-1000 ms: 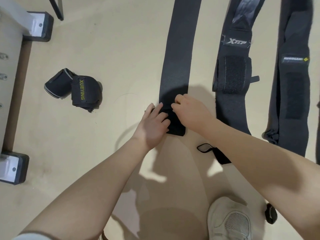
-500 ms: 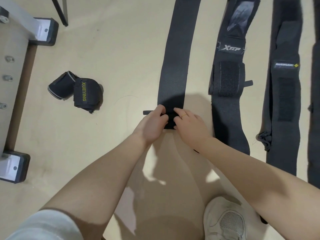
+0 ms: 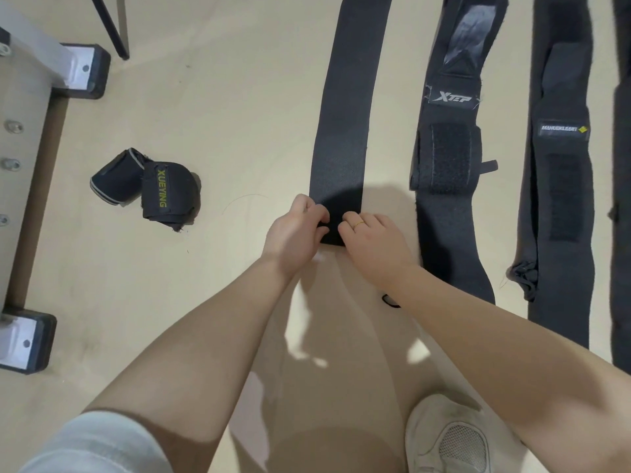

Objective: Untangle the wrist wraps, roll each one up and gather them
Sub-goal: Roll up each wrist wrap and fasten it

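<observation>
left hand [image 3: 293, 233] and right hand [image 3: 372, 240] are both curling fingers around the near rolled end of plain black wrap [image 3: 345, 131] | wrap is lying stretched out on floor [image 3: 222, 114] | two rolled wraps [image 3: 146, 189] are sitting well left

Two rolled wrist wraps [image 3: 145, 187] lie touching each other on the floor at the left. Four unrolled wraps lie side by side: a plain black wrap [image 3: 345, 124], the XTEP wrap [image 3: 450, 158] to its right, the yellow-diamond-label wrap [image 3: 560, 186] further right, and a fourth wrap [image 3: 622, 233] cut by the right edge. Two hands: left hand [image 3: 293, 233], right hand [image 3: 374, 244]. One white shoe [image 3: 450, 438], near. Two black-capped frame feet [image 3: 27, 339], far left.
</observation>
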A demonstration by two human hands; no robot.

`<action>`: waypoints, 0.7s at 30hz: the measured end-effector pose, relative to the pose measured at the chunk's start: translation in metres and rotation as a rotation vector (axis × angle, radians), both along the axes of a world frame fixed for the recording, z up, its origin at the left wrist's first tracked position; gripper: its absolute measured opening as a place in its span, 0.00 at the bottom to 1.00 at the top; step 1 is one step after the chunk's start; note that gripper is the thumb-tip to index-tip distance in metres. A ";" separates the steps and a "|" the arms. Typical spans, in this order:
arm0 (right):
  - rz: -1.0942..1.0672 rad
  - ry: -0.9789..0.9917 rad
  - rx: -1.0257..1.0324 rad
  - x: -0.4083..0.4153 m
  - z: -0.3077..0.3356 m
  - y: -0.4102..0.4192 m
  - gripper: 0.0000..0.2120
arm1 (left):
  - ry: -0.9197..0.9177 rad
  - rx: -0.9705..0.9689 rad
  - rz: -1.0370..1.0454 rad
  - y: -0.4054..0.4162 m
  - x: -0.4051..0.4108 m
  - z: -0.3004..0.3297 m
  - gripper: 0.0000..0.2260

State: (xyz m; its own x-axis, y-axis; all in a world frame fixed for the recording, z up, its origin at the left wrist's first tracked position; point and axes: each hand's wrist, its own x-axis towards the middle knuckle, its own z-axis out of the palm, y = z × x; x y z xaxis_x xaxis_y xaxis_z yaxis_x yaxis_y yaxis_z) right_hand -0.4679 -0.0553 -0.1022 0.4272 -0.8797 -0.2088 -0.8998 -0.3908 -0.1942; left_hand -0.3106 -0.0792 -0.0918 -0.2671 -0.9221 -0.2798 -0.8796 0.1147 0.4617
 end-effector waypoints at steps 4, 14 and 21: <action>-0.039 -0.050 0.116 -0.002 0.002 -0.011 0.09 | -0.074 -0.058 -0.015 -0.001 -0.004 -0.002 0.04; -0.432 -0.327 0.202 0.000 0.010 -0.039 0.12 | -0.047 -0.024 -0.043 -0.027 0.002 0.006 0.12; -0.138 -0.109 -0.127 -0.007 -0.003 -0.041 0.17 | -0.088 -0.020 0.060 -0.053 -0.007 0.003 0.08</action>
